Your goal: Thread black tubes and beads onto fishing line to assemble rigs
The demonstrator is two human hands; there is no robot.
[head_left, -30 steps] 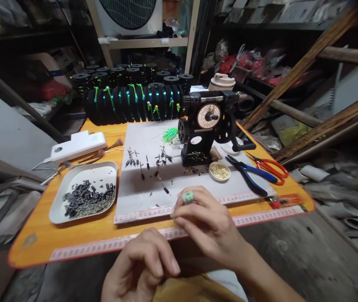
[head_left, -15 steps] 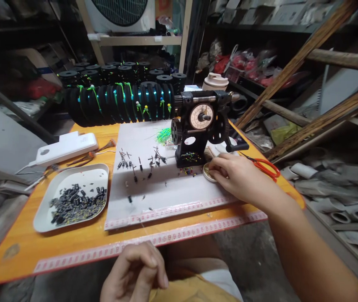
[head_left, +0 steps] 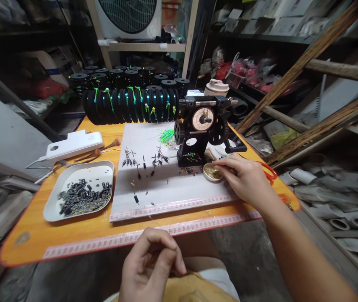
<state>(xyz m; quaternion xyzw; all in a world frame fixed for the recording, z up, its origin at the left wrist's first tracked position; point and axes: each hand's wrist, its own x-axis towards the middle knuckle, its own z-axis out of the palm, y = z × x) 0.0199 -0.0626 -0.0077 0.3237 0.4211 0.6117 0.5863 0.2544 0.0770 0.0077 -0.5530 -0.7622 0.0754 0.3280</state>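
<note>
At the right edge of a small round dish (head_left: 212,172) of tiny gold pieces is my right hand (head_left: 244,176), thumb and fingertips pinched together; anything between them is too small to make out. My left hand (head_left: 153,264) is closed, thumb against curled fingers, in front of the table's near edge, and what it may hold cannot be made out. Small black parts with thin stems (head_left: 138,172) lie on the grey board (head_left: 179,193). Colourful beads (head_left: 188,170) lie by the black winding machine (head_left: 194,138), which carries a row of black spools (head_left: 131,105) with green and blue line.
A white tray (head_left: 48,209) of black parts sits at the left, with a white power bank (head_left: 74,147) behind it. Red-handled scissors (head_left: 269,171) lie beyond my right wrist. Green strands (head_left: 166,136) lie behind the black parts. A lidded cup (head_left: 216,87) stands behind the machine.
The view has shifted a little. My right hand has drawn back from inside the round dish to its right edge, uncovering more of the gold pieces. My left hand keeps its closed shape.
</note>
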